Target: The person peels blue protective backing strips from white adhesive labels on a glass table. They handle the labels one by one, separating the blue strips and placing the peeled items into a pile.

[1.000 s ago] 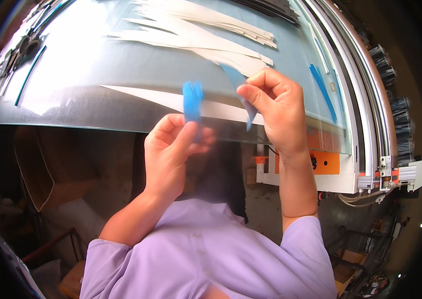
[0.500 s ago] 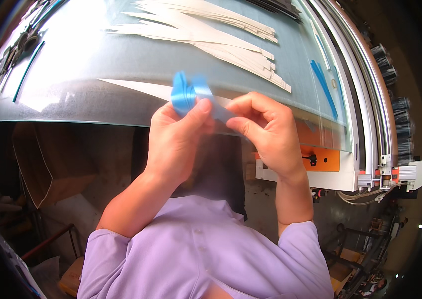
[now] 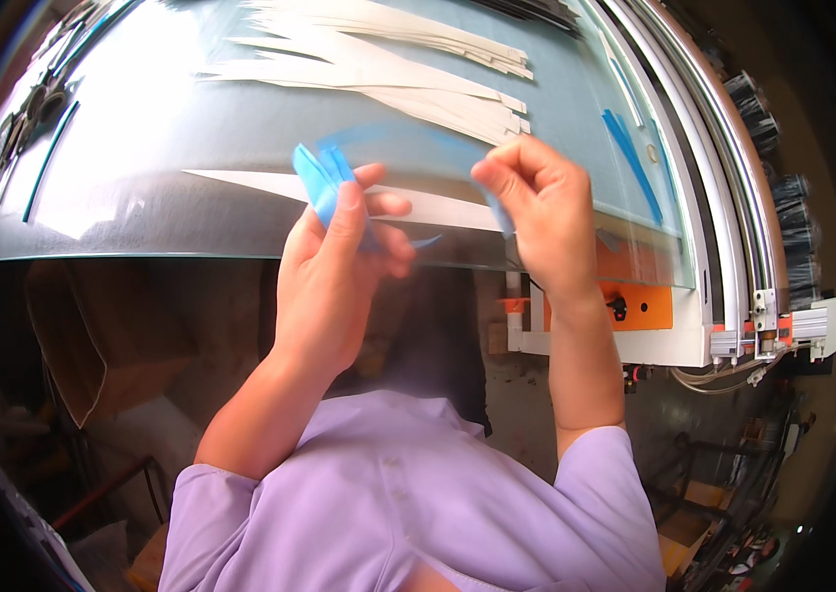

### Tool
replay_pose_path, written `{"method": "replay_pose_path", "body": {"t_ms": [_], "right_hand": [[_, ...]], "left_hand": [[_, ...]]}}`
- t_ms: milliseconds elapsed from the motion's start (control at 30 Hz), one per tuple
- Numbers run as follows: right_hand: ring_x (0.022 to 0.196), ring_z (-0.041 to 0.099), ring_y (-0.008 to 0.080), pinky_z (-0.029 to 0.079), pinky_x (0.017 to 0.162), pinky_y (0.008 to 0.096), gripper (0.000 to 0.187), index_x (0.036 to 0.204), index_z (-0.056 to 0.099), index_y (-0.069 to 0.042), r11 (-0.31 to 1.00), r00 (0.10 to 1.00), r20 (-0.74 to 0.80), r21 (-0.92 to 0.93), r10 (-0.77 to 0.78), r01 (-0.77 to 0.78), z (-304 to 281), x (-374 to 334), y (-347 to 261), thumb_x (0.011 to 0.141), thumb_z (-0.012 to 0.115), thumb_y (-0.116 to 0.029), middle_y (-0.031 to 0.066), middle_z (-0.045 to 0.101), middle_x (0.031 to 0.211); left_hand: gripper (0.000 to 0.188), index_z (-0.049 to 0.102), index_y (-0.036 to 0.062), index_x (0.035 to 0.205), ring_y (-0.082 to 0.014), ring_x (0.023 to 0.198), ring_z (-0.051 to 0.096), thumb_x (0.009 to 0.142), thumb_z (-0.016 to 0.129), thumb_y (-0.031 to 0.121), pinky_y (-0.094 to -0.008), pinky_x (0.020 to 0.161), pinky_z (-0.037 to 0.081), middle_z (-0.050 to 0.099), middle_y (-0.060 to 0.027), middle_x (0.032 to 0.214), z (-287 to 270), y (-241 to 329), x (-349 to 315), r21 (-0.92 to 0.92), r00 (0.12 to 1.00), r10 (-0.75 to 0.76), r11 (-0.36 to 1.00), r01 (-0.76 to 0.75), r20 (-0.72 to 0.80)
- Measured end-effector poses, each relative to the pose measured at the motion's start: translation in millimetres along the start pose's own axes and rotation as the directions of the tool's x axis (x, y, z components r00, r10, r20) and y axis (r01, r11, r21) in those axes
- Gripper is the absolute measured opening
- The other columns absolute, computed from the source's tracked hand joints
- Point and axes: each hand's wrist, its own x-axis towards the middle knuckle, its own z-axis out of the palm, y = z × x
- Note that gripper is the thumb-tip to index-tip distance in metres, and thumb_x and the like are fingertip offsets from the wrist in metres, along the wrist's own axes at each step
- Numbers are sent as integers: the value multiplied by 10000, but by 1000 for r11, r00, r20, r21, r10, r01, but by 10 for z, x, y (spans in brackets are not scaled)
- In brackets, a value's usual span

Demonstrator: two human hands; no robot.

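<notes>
A folded bundle of thin blue strip [image 3: 316,184] is clamped between the thumb and palm of my left hand [image 3: 334,252], whose other fingers are partly spread. Pinched in my right hand [image 3: 541,212] is the other end of the strip. Between the hands a stretch of it arcs above the glass tabletop [image 3: 240,222], blurred by motion. Beneath both hands lies a single long white tapered strip [image 3: 428,205], pointed at its left end.
Fanned white strips [image 3: 388,71] lie farther back on the glass. Blue strips [image 3: 632,163] rest near the right edge, beside white and metal rails [image 3: 724,187]. A thin dark-blue strip [image 3: 51,163] and tools are at left. An open cardboard box [image 3: 68,340] stands below the table.
My hands have moved apart. The right has gone up and right, drawing out a length of blue strip, while the left has shifted left with the bundle and loosened its fingers.
</notes>
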Motion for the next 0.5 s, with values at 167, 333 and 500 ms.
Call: {"method": "replay_pose_path", "body": {"t_ms": [167,333,500], "right_hand": [[698,587,110,482,678,289,147,984,768,24,994,996,-68,-87,63,-69,-214,360,193,930,738,-109,23,680,758],[855,662,308,514,788,398,191,1014,770,16,659,924,-117,-733,-365,167,-223,327,372,918,730,-145,162,690,941],[702,689,227,568,660,377,255,1061,723,56,966,939,344,235,22,-109,109,-97,68,989,693,-187,120,689,841]], "left_hand": [[478,371,-24,1529,-194,886,692,1129,419,233,-308,767,580,673,-146,1049,-70,-49,-42,49,992,-35,998,29,119],[508,317,4,1574,-187,777,693,1124,427,211,-280,667,575,686,-134,923,-93,3,-40,113,974,-111,990,89,200],[309,525,15,1313,-159,706,671,1120,450,244,-247,568,511,688,-126,867,-79,-37,-43,208,928,-231,962,174,292]]}}
